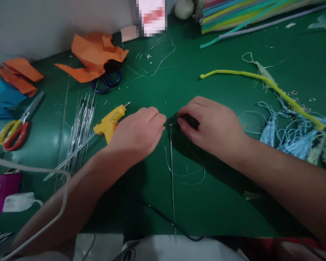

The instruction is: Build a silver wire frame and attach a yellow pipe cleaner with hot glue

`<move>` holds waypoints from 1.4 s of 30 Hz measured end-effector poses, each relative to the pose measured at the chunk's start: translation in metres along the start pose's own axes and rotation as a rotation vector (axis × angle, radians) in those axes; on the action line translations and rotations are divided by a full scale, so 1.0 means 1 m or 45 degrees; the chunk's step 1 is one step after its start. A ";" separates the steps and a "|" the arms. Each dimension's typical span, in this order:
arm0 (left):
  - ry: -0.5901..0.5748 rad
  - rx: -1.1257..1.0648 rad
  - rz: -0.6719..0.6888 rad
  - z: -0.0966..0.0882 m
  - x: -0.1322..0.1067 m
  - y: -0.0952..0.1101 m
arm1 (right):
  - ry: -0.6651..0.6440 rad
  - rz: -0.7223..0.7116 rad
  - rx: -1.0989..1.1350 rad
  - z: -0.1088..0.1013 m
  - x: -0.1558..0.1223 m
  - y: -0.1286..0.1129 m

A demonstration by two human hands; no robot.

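My left hand (142,131) is closed in a pinch on one end of a thin clear thread. My right hand (210,121) pinches the thread's other side, a short gap away. Between the fingertips the thread meets the top of a thin silvery stem (172,163), which runs down toward the table's near edge. Loose loops of clear line (183,175) curl below the hands. Beside my left wrist lies a yellow glue gun (111,121) with a glue stick (70,156) in its back. The very fingertips are partly hidden.
A bundle of silvery wires (81,127) and red-and-yellow-handled scissors (17,128) lie left. Orange sheets (93,58) partly cover blue-handled scissors (107,81). Blue tassels (296,139), a yellow pipe cleaner (282,94) and small rings lie right. A white cable (66,192) crosses by my left forearm.
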State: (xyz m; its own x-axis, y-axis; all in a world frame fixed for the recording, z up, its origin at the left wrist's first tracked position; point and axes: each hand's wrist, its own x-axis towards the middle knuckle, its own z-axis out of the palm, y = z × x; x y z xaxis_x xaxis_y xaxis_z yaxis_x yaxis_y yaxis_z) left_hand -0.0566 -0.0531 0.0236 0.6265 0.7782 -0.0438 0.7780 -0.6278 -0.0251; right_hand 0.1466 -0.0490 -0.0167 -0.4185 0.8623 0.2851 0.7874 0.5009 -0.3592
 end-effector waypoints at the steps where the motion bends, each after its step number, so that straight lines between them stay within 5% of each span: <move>1: -0.023 0.018 0.005 -0.004 -0.002 0.001 | 0.055 -0.027 -0.028 -0.002 0.001 -0.001; 8: -0.364 0.024 0.088 -0.022 -0.018 0.012 | 0.461 -0.223 -0.109 -0.064 0.007 -0.012; 13: -0.564 -0.042 0.166 -0.018 -0.020 0.018 | 0.336 -0.074 0.094 -0.106 -0.004 -0.028; 19: -0.478 -0.115 0.125 -0.012 -0.022 0.015 | -0.476 -0.602 -0.052 -0.070 -0.017 -0.060; 22: -0.436 -0.130 0.235 -0.007 -0.024 0.012 | -0.677 -0.842 -0.090 -0.045 -0.031 -0.073; 30: -0.306 -0.135 0.351 0.001 -0.027 0.007 | -0.539 -1.113 -0.071 -0.030 -0.063 -0.058; 42: -0.262 -0.051 0.225 -0.003 -0.025 0.006 | -0.229 -1.231 -0.351 -0.024 -0.037 -0.025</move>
State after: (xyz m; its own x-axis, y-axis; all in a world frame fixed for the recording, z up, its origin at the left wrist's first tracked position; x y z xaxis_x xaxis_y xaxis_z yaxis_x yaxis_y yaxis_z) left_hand -0.0674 -0.0764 0.0275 0.7333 0.6337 -0.2463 0.6610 -0.7493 0.0400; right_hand 0.1533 -0.0955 0.0030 -0.9742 0.1073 0.1986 0.1435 0.9736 0.1777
